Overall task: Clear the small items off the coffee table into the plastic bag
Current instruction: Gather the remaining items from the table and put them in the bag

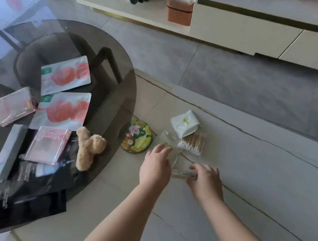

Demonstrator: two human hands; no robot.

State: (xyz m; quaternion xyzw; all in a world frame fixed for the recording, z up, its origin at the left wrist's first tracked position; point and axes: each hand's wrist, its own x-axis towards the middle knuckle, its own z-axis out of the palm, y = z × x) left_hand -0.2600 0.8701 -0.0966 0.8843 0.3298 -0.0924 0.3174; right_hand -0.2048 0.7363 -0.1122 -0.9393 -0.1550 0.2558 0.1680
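Observation:
On the pale stone coffee table (246, 181) lies a clear plastic bag (168, 141) with something green inside. My left hand (155, 166) reaches over its near edge with fingers extended; whether it touches the bag is unclear. My right hand (205, 181) curls its fingers round a small clear tube-like item (182, 174) lying on the table. Behind them sit a pack of cotton swabs (192, 143), a white tissue packet (184, 123) and a round flowered tin (137, 136).
A dark round glass table (74, 36) overlaps the left side, carrying two peach-print packets (65, 93), pink cases (48, 144), a fuzzy tan hair claw (88, 149) and black pouches (31, 190). A cream TV cabinet (244, 34) stands beyond the grey floor.

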